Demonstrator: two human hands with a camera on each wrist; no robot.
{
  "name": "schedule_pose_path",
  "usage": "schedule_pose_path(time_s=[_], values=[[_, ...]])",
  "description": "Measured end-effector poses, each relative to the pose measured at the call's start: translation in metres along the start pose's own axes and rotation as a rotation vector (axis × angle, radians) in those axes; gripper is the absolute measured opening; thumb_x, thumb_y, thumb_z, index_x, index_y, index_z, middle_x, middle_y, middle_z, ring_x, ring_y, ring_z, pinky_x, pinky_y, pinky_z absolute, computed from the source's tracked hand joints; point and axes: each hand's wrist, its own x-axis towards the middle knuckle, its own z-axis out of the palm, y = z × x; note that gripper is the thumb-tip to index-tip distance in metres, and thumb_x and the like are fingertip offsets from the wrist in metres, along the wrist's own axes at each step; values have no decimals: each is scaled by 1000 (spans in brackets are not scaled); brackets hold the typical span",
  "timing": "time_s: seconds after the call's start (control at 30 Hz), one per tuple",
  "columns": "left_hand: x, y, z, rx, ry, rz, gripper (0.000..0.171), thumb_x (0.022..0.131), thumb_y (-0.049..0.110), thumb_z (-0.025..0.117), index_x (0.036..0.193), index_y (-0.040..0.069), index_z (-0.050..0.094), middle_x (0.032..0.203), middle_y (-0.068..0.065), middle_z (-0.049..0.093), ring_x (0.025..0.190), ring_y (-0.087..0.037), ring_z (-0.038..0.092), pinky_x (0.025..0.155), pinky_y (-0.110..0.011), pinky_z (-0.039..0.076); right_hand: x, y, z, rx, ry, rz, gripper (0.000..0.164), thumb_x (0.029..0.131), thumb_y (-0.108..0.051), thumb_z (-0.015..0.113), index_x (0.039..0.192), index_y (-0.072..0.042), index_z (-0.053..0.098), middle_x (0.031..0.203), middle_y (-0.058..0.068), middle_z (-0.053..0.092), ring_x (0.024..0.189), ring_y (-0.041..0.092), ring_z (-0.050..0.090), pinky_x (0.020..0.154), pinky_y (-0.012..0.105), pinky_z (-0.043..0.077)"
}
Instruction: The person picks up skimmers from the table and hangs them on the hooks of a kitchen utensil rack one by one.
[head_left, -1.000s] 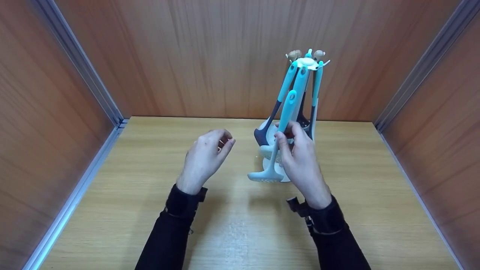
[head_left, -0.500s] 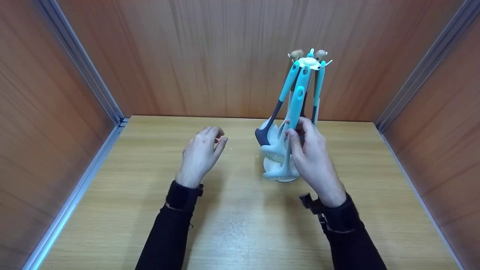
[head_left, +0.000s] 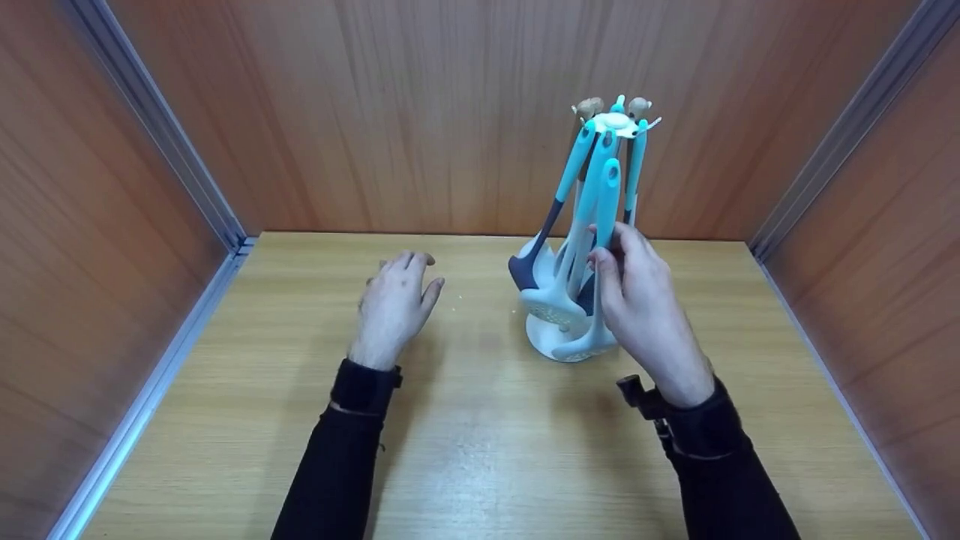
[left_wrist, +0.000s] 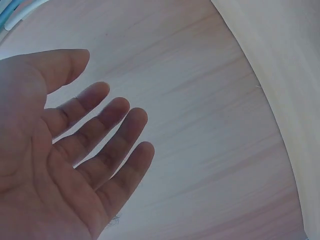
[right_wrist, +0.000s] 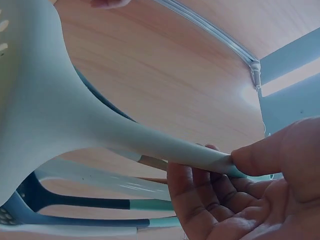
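My right hand pinches a pale blue skimmer by its turquoise handle, thumb against fingers. The skimmer stands upright, its perforated head low, in front of a white utensil stand. In the right wrist view, the skimmer's neck runs from its wide head to the thumb and fingers. Another perforated skimmer and a dark blue-headed utensil hang from the stand. My left hand hovers left of the stand, holding nothing; its fingers are loosely extended in the left wrist view.
The stand's round white base rests on a wooden table. Wood-grain panels rise at the back and both sides, with metal strips along the corners. Tiny pale crumbs lie left of the stand.
My right hand has carried the skimmer rightward and slightly up, from the stand's left front to its right front. My left hand has drifted slightly left, and its fingers have straightened.
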Motion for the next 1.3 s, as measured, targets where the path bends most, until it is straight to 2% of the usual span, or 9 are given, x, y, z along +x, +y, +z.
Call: schedule_pose_path(time_s=[0.27,0.5,0.73,1.03,1.3], values=[[-1,-12,6,13,49,42,48,101,37,66,136,5,59,126,-15,66,115,-35,64,90,-50,54,7,-1,-11,-76,34,-8,36,111,-19,47,143,-5,46,126,12,58,115,25,64,97,55,54],[0,-18,13,23,9,13,57,102,42,64,142,3,54,137,-19,61,125,-38,59,102,-53,49,13,-2,-21,-101,58,30,33,111,-18,44,141,-3,47,121,11,57,111,24,62,98,49,55],[-1,-25,21,24,-13,-4,60,101,40,65,145,2,52,142,-21,58,131,-40,55,111,-53,43,20,-1,-29,-135,61,53,35,111,-18,44,142,-3,45,122,13,56,107,27,60,101,52,54],[-2,-27,23,37,-35,-12,62,100,41,66,145,1,52,144,-21,56,133,-40,53,113,-53,41,29,5,-35,-149,51,55,35,111,-17,43,142,0,44,122,15,56,110,28,60,101,52,53],[-1,-28,24,34,-75,-22,63,101,41,65,147,1,49,147,-21,54,137,-40,50,116,-53,37,33,8,-37,-179,49,10,37,112,-16,41,143,3,43,120,17,56,105,30,60,98,53,54]])
